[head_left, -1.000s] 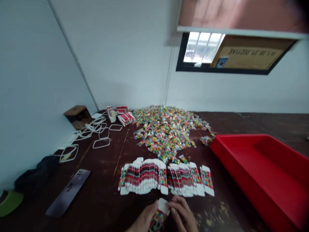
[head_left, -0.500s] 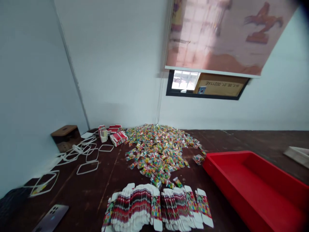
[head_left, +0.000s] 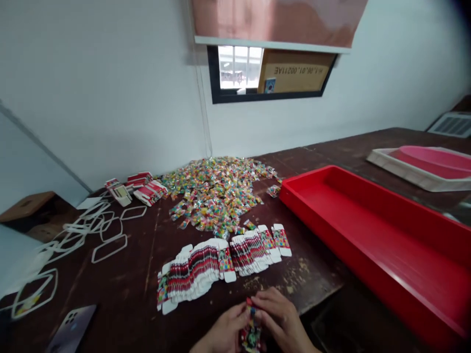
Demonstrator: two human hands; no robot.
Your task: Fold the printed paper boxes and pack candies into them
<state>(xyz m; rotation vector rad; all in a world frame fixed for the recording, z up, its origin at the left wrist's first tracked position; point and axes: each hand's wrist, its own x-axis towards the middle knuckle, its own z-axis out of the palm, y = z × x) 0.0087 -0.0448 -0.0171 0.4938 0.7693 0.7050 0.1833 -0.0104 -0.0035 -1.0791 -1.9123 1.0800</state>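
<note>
My left hand and my right hand come together at the table's front edge. Between them is a small printed candy box, upright, red at its top and colourful on its face. The fingers of both hands are closed around its sides; its lower end runs out of view. Just beyond my hands lie two fanned rows of flat folded boxes with white flaps, a left row and a right row. Behind them spreads a heap of small wrapped candies.
An empty-looking red tray stands at the right, overhanging the table edge. Farther back is a white tray with a pink basin. White strap loops, bundled boxes, a wooden box and a phone lie left.
My hands have come into view at the bottom, holding the candy box. The view has turned right and downward, bringing the white tray more fully into sight.
</note>
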